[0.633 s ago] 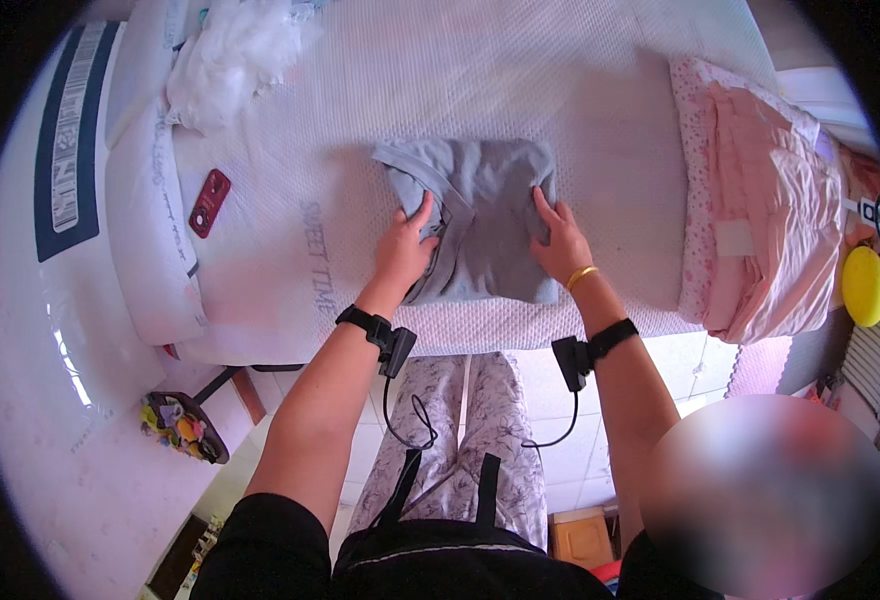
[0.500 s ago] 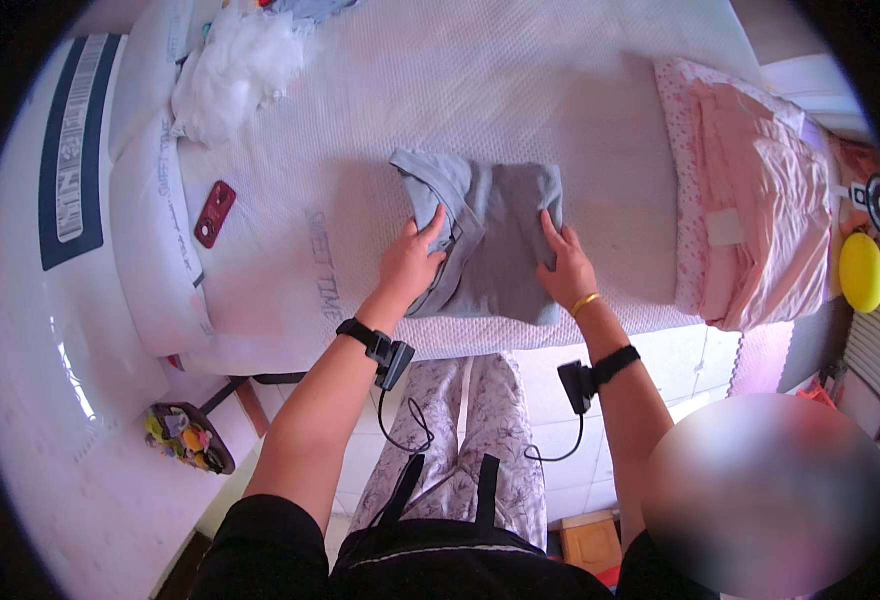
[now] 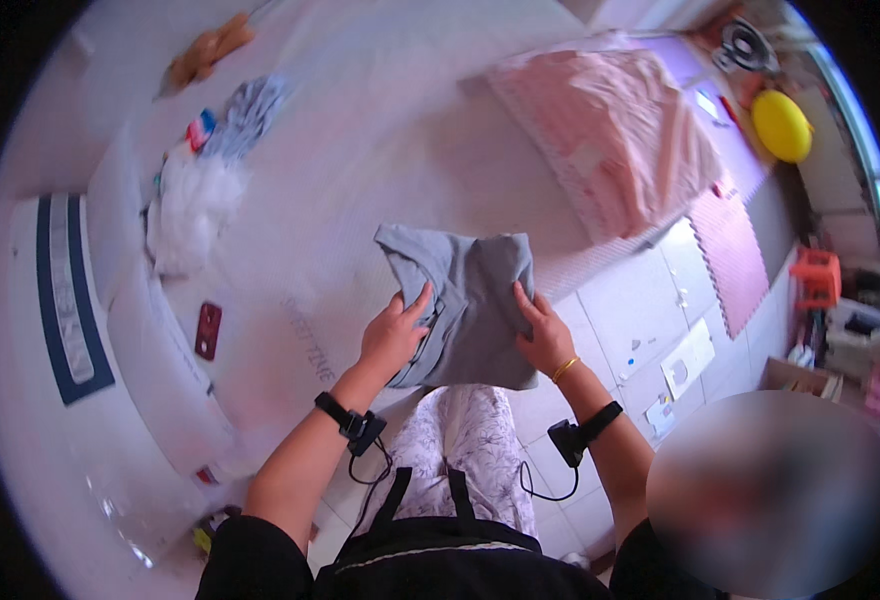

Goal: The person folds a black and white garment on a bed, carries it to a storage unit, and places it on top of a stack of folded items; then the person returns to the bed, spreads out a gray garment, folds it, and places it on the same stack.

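Note:
A folded grey garment [image 3: 475, 315] is held between my two hands at the near edge of the bed, its lower part overlapping my legs and the floor in the view. My left hand [image 3: 394, 336] grips its left side, thumb and fingers on the layered folds. On the opposite side, my right hand [image 3: 544, 334] pinches the right edge, with its thumb and index finger on top. The other fingers of both hands are partly hidden by the cloth. Loose creases run across the upper left corner of the garment.
Pale bedding [image 3: 360, 160] spreads ahead, with folded pink bedding [image 3: 620, 130] at far right. To the left lie a dark red phone [image 3: 209, 331], white sheer fabric [image 3: 196, 210] and a blue-grey cloth [image 3: 250, 112]. A pink foam mat [image 3: 730, 262] and orange stool [image 3: 816, 279] stand on the right floor.
The view has swung toward the right, showing more floor. Both hands have raised the garment off the bed and brought it nearer to me, still folded and gripped at its sides.

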### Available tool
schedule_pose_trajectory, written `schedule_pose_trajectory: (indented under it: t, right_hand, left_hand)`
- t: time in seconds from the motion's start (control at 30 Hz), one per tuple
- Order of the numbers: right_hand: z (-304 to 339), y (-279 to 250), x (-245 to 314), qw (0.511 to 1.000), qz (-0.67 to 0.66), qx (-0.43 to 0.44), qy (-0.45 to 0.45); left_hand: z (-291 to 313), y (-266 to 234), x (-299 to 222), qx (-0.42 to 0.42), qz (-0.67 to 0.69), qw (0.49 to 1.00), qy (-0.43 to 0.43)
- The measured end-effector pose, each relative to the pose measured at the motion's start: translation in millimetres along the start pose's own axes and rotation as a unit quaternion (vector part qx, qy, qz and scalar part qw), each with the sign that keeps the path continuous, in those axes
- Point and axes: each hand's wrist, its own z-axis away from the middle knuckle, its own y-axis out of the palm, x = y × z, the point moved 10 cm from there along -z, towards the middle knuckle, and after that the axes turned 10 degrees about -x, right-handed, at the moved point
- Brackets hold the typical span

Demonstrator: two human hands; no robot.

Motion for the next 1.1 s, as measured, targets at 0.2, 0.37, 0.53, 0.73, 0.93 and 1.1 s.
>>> schedule_pose_trajectory:
  t: [0.2,0.37,0.53,0.73,0.93,1.1]
  right_hand:
    - [85,-92,-19,0.996,0.006,-0.057,0.073]
    - [181,-137,-26,0.984,0.008,-0.13,0.119]
    - [284,-153,-30,0.969,0.025,-0.178,0.169]
    - [408,-176,-54,0.943,0.038,-0.231,0.235]
    - [560,-241,-77,0.904,0.059,-0.301,0.298]
    - [701,-299,-98,0.855,0.087,-0.378,0.344]
  left_hand:
    - [9,0,-109,0.016,0.015,0.993,0.12]
    - [40,23,-188,0.077,0.014,0.978,0.193]
    - [93,49,-248,0.163,0.013,0.95,0.267]
    - [158,89,-342,0.224,-0.001,0.904,0.364]
    - [246,143,-473,0.254,-0.004,0.849,0.463]
    - [335,185,-603,0.274,0.01,0.791,0.547]
